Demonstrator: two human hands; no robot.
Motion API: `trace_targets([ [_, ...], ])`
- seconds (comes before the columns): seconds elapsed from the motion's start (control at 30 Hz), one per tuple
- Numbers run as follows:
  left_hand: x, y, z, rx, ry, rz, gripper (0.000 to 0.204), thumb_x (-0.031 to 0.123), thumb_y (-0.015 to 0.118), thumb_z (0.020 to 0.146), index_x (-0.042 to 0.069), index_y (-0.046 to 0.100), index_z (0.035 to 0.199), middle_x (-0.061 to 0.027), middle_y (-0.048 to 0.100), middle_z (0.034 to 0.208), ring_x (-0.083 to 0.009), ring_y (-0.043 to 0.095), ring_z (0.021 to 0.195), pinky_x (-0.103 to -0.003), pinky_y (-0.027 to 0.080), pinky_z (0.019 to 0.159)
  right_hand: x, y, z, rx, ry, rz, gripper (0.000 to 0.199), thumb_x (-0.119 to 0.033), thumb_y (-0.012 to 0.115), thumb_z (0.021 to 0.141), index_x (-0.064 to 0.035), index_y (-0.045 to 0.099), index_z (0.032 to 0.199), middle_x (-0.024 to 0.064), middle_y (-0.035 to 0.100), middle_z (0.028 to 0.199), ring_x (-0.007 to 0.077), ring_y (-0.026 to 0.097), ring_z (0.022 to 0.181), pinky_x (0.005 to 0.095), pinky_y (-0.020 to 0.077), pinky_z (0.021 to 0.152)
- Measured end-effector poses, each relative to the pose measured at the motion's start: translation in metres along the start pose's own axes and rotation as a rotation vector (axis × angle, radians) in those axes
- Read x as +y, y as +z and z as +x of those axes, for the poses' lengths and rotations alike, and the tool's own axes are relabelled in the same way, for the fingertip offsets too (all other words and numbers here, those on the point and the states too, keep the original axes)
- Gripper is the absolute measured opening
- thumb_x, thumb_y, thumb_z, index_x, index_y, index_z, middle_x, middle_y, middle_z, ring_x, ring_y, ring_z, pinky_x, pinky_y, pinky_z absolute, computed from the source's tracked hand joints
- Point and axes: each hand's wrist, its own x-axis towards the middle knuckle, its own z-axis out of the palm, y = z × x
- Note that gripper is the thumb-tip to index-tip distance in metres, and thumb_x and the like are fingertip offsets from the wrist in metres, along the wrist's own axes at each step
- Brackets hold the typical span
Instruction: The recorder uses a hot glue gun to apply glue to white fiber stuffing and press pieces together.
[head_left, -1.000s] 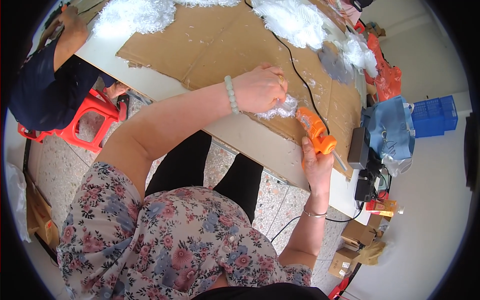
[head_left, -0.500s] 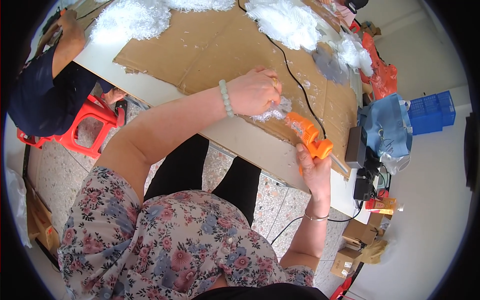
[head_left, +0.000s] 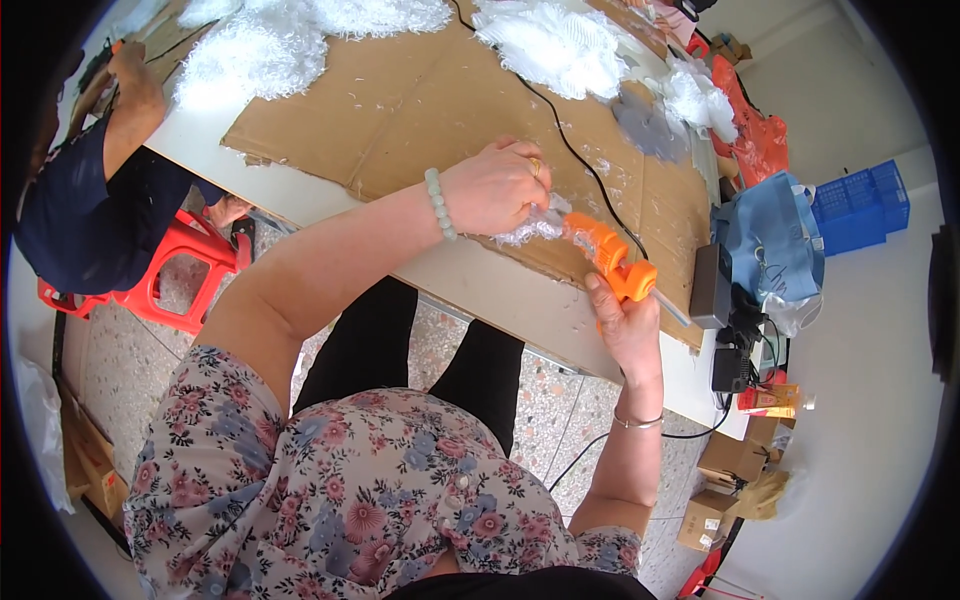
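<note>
My right hand (head_left: pixel 627 328) is wrapped round the handle of an orange hot glue gun (head_left: pixel 612 262), with a pale glue stick (head_left: pixel 670 308) jutting from its back end. The gun's nozzle points left, at a small bunch of white shredded fringe (head_left: pixel 530 229). Over that bunch my left hand (head_left: pixel 500 188) is closed, its fingers pinching the fringe; the fingertips are partly hidden. Both hands are above the near edge of a brown cardboard sheet (head_left: pixel 400 110) on the white table (head_left: pixel 290 190).
Fluffy white heaps (head_left: pixel 260 65) and white pleated material (head_left: pixel 560 45) lie at the far side. A black cord (head_left: pixel 580 150) crosses the cardboard. To the right are a dark box (head_left: pixel 710 285), a blue bag (head_left: pixel 775 240) and blue crates (head_left: pixel 850 212). A co-worker (head_left: pixel 75 200) sits left on a red stool (head_left: pixel 195 270).
The whole view has shifted slightly. Both hands keep their grips, and the glue gun's nozzle stays close beside the white fringe.
</note>
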Motion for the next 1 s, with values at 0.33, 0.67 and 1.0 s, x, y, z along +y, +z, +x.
trace_targets([
  [0.33,-0.001,-0.001,0.000,-0.022,0.013,0.019,0.021,0.000,0.057,0.068,0.011,0.070,0.081,-0.0010,0.063,0.094,-0.0257,0.050,0.107,-0.040,0.038,0.097,0.008,-0.020,0.008,-0.157,-0.024,0.111,0.023,-0.026,0.064,0.087,-0.0036,0.060,0.091,-0.0019,0.057,0.072,0.0067,0.049,0.064,0.0234,0.0403,0.058],
  [0.67,0.002,-0.009,0.008,-0.054,-0.044,0.032,0.011,0.004,0.061,0.071,0.008,0.067,0.080,-0.0033,0.062,0.097,-0.0273,0.050,0.108,-0.039,0.040,0.094,0.019,-0.035,0.027,0.063,0.134,0.476,0.033,-0.037,0.060,0.089,-0.0043,0.062,0.097,-0.0010,0.061,0.080,0.0049,0.048,0.068,0.0206,0.0378,0.059],
  [1.0,0.033,-0.022,0.007,-0.043,0.059,0.076,0.007,0.010,0.067,0.072,0.009,0.065,0.078,-0.0034,0.060,0.101,-0.0293,0.049,0.112,-0.046,0.039,0.097,0.021,-0.033,0.015,-0.118,0.061,0.328,0.030,-0.028,0.063,0.088,-0.0025,0.059,0.103,-0.0018,0.057,0.080,0.0074,0.049,0.072,0.0237,0.0407,0.064],
])
